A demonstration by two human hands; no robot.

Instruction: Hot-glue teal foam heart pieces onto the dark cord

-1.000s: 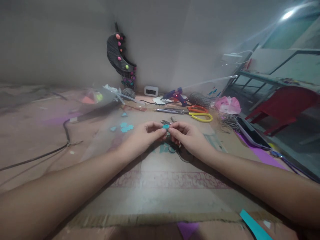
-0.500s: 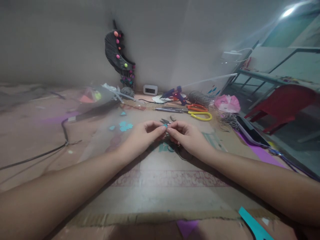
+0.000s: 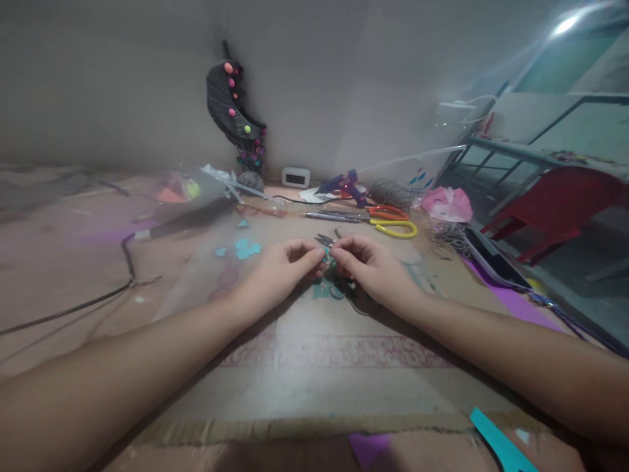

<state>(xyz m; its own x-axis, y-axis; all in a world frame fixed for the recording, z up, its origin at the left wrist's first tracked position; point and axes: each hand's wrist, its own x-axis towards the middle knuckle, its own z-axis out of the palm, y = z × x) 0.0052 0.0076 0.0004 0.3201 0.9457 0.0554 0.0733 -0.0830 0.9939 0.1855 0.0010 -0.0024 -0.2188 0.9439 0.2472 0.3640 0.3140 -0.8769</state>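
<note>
1. Grey wall (image 3: 354,85) behind; a red chair (image 3: 565,206) stands off to the right.
2. Across the cardboard sheet (image 3: 314,393), the yellow-handled scissors (image 3: 399,228) lie beyond both hands, teal cutouts (image 3: 246,249) to the left.
3. Left hand (image 3: 287,269) pinches a tiny teal piece (image 3: 325,252) at its fingertips, nearer it than the right hand (image 3: 373,265); its long axis is unreadable.
4. Right fingers close together, their hold hidden; small blades (image 3: 324,240) point away and leftward, just beyond the piece.

The left hand (image 3: 305,259) and right hand (image 3: 358,258) nearly meet over the cardboard (image 3: 314,393), the fingers pinching near a small teal piece (image 3: 326,253) and scissor blades (image 3: 324,240).
</note>
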